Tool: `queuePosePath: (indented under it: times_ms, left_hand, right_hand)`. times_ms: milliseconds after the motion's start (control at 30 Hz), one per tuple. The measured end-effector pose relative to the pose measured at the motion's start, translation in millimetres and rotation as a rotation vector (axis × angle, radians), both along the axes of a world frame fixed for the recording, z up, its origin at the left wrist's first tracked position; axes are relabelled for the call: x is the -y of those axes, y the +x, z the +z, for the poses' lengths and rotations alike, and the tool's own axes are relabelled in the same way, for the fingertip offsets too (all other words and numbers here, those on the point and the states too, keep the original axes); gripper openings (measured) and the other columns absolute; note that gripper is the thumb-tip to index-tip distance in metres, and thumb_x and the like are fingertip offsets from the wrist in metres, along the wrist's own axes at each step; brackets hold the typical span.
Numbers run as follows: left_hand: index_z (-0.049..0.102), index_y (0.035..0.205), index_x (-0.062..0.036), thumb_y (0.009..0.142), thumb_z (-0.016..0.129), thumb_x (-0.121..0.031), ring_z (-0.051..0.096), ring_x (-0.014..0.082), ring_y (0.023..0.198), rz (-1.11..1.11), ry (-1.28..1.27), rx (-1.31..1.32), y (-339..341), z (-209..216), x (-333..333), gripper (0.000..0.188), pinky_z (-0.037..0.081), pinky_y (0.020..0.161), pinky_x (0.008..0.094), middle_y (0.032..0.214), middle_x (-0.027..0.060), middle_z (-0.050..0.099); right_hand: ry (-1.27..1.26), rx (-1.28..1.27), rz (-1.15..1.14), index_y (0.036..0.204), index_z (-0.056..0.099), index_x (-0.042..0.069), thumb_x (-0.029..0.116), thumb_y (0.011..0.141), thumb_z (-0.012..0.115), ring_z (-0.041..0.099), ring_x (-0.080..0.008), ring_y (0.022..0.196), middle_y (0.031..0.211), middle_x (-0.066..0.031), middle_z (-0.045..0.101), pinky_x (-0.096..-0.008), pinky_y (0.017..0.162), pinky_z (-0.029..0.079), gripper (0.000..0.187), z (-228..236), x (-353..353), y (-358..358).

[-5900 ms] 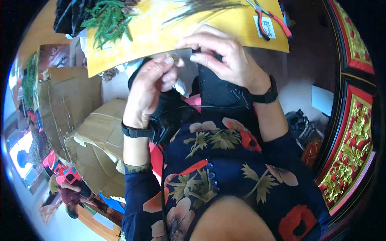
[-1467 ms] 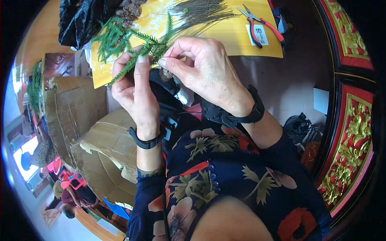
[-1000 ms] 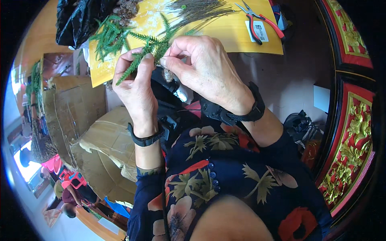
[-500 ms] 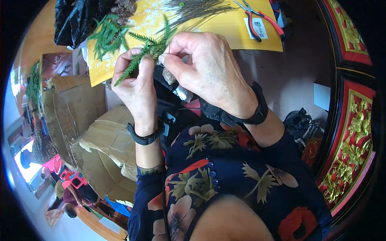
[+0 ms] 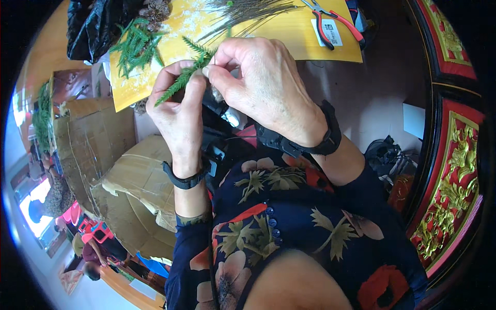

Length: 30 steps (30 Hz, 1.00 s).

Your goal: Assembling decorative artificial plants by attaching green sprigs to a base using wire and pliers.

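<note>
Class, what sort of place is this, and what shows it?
Probably a craft workspace: green sprigs, thin dark strands and red-handled pliers lie together on a yellow surface.

The green sprig appears matt and bristly, the yellow sheet beyond it smooth with slight sheen. At far left, the black bag is crinkled, glossy plastic; at far right, the pliers combine bare metal and plastic-looking grips. Cardboard at left is matt, torn-edged; the carved panel at right shows glossy gold relief.
</note>
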<state>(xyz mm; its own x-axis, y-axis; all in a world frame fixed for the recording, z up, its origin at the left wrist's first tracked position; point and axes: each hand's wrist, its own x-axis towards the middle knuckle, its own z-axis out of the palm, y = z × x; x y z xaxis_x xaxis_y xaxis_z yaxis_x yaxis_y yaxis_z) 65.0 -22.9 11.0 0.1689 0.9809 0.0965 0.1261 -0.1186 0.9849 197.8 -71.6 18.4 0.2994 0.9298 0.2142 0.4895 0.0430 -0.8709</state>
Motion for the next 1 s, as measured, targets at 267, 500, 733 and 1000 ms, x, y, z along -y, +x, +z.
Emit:
queuePosePath:
  times_ms: [267,500,733,1000]
  left_hand:
    - [0.063,0.084,-0.0019,0.084,0.062,-0.008,0.051,0.0057,0.068,-0.039,-0.240,0.271,-2.7,-3.1,4.3,0.006,0.040,0.064,0.0190,0.075,-0.0017,0.058]
    - [0.062,0.084,-0.0058,0.082,0.062,-0.009,0.051,0.0060,0.067,0.102,-0.417,0.460,-2.7,-0.7,-3.6,0.003,0.039,0.062,0.0203,0.077,-0.0010,0.059]
    - [0.062,0.089,-0.0030,0.081,0.063,-0.006,0.052,0.0067,0.068,0.060,-0.368,0.470,-5.7,-0.8,-2.2,0.008,0.040,0.063,0.0210,0.078,-0.0004,0.060]
    - [0.063,0.083,0.0010,0.082,0.063,0.001,0.049,0.0051,0.070,0.060,-0.004,0.133,-0.8,-10.6,10.1,0.001,0.039,0.065,0.0195,0.076,-0.0003,0.059]
  right_hand:
    - [0.092,0.135,-0.004,0.078,0.061,0.003,0.010,0.077,0.065,0.062,-0.0226,0.052,0.059,-0.0095,0.061,-0.0312,0.050,0.047,0.008,-4.6,1.3,-3.2]
    - [0.103,-0.248,0.097,0.082,0.058,0.000,0.005,0.077,0.065,0.061,-0.0243,0.058,0.076,-0.0116,0.063,-0.0335,0.053,0.048,0.010,-10.2,5.9,-14.6]
    - [0.367,0.202,0.030,0.084,0.060,0.002,0.001,0.071,0.066,0.057,-0.0259,0.068,0.076,-0.0097,0.059,-0.0342,0.060,0.046,0.015,-14.5,0.6,-8.0]
    - [0.431,0.271,-0.007,0.090,0.061,0.002,-0.001,0.069,0.066,0.056,-0.0254,0.071,0.076,-0.0085,0.059,-0.0345,0.063,0.047,0.023,-13.2,-0.6,-7.2]
